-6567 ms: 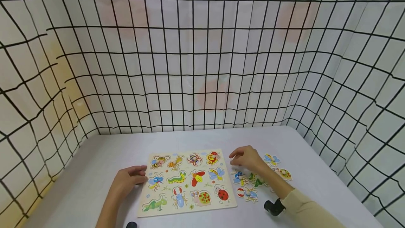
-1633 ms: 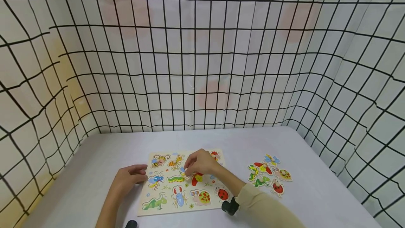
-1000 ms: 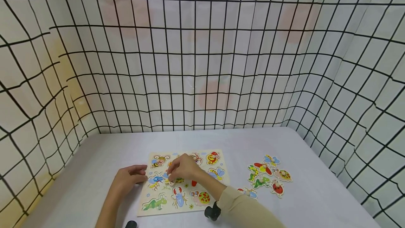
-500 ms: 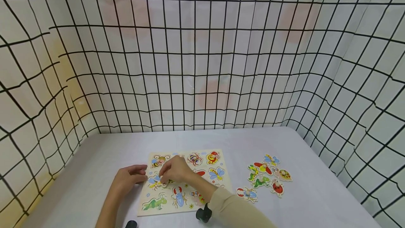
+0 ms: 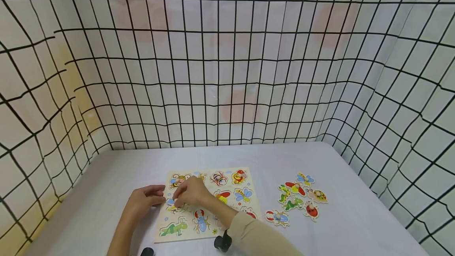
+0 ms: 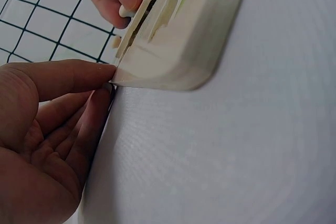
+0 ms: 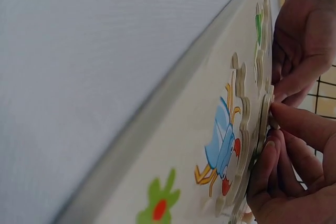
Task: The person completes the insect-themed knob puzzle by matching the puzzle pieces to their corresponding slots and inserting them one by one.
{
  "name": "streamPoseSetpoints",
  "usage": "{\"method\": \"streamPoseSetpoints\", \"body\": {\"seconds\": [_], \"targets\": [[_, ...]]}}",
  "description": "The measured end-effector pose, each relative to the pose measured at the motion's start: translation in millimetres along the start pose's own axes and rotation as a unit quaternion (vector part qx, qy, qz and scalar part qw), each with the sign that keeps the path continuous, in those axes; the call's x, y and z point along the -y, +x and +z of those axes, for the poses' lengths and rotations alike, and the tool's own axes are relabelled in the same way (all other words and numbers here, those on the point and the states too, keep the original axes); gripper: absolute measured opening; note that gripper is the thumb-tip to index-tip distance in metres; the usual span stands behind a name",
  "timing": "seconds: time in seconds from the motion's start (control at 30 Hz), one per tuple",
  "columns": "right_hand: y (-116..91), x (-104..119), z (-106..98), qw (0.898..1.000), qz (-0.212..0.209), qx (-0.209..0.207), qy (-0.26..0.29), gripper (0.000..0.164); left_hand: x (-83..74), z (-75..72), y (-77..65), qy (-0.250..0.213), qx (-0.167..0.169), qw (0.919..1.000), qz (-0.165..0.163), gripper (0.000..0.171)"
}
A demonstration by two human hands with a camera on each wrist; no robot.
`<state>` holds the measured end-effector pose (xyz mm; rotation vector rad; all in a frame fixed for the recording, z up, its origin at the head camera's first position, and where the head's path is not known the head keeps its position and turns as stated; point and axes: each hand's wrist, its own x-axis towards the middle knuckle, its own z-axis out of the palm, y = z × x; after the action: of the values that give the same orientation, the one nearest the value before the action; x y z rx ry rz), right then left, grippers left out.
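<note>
My left hand [image 5: 141, 201] pinches the left edge of the wooden insect puzzle board [image 5: 193, 237] between thumb and fingers. Over the board's left middle, my right hand [image 5: 193, 192] pinches a puzzle piece [image 7: 266, 109] by its small peg. Seen from the left wrist, the pale peg [image 6: 126, 11] sits between the right thumb and fingers, and the piece is edge-on, close over the board. Most of its picture is hidden in the head view. The beetle picture [image 5: 201, 221] and the grasshopper picture [image 5: 174, 227] show on the board nearer me.
Right of the board lie several loose insect pieces, among them a stag beetle piece [image 5: 278, 217], a ladybird piece [image 5: 311, 211] and a snail piece [image 5: 317, 196]. They rest on the white table [image 5: 348, 224]. Black netting [image 5: 218, 106] over white cloth stands around the table's back and sides.
My right hand has taken the blue insect piece from the loose pile, carried it left across the board and reached the board's left middle picture. My left hand has stayed at the edge.
</note>
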<state>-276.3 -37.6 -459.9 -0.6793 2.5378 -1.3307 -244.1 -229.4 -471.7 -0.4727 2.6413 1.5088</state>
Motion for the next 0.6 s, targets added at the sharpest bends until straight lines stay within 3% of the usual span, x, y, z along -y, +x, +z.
{"method": "streamPoseSetpoints", "body": {"seconds": [0.6], "targets": [[-0.8,3.0,7.0,1.000,0.018,-0.014,0.008,0.010,1.3,0.3,2.0,-0.009,0.003,0.9999,-0.004,0.046]]}}
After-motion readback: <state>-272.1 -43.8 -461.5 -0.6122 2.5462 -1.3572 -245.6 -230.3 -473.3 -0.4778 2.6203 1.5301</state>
